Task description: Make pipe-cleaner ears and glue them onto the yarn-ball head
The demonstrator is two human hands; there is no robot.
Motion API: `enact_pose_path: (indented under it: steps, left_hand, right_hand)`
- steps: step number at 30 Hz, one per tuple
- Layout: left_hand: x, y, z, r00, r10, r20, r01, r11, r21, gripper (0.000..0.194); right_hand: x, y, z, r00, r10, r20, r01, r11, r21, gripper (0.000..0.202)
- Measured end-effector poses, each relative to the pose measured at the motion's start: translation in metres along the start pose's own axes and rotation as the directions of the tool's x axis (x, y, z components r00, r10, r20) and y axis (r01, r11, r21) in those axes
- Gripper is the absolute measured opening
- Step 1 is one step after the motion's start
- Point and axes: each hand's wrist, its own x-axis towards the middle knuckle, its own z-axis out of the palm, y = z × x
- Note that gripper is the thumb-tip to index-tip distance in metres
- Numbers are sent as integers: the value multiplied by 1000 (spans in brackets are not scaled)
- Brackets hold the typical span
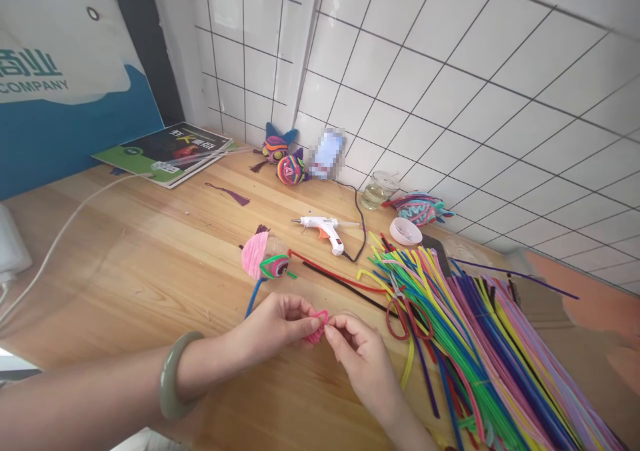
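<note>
A bright pink pipe cleaner, bent into a small coil or loop, is between my two hands at the front of the table. My left hand pinches its left part between thumb and fingers. The thumb and forefinger of my right hand close on its right end. Just beyond my left hand lies a round craft piece, partly wrapped in pale pink, with a green, pink and black coiled patch on its front. Beside it a blue pipe cleaner runs down behind my left hand.
A white glue gun with a black cord lies further back. Red-handled scissors rest on bundled colourful pipe cleaners at right. Finished craft pieces, a phone, a glass jar and a pink bowl stand near the tiled wall.
</note>
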Motion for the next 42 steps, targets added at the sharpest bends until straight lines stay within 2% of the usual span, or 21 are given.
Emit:
enact_pose_path:
  steps: [6, 17, 23, 30, 37, 42]
  left_hand:
    - [0, 2, 0, 999, 38, -17, -38, 999, 19, 30]
    - [-2, 3, 0, 999, 26, 22, -26, 1000, 1, 31]
    - [1, -1, 0, 999, -11, 34, 12, 999, -33, 31]
    - [-2, 3, 1, 999, 1, 34, 0, 1000, -26, 32]
    - [-2, 1, 1, 997, 27, 67, -21, 996, -86, 31]
    - [-5, 1, 2, 994, -19, 104, 35, 987, -156, 29]
  right_hand:
    - [0, 0, 1, 999, -39, -19, 39, 999, -16, 19]
    - [-1, 1, -2, 995, -92, 42, 94, 994, -48, 18]
    - [0, 6, -1, 997, -73, 26, 74, 996, -53, 17]
    - [0, 4, -1, 997, -75, 14, 75, 997, -27, 16]
    - [1, 4, -2, 999, 12, 42, -15, 999, 50, 16]
    - [0, 4, -3, 997, 3, 75, -12, 992, 125, 16]
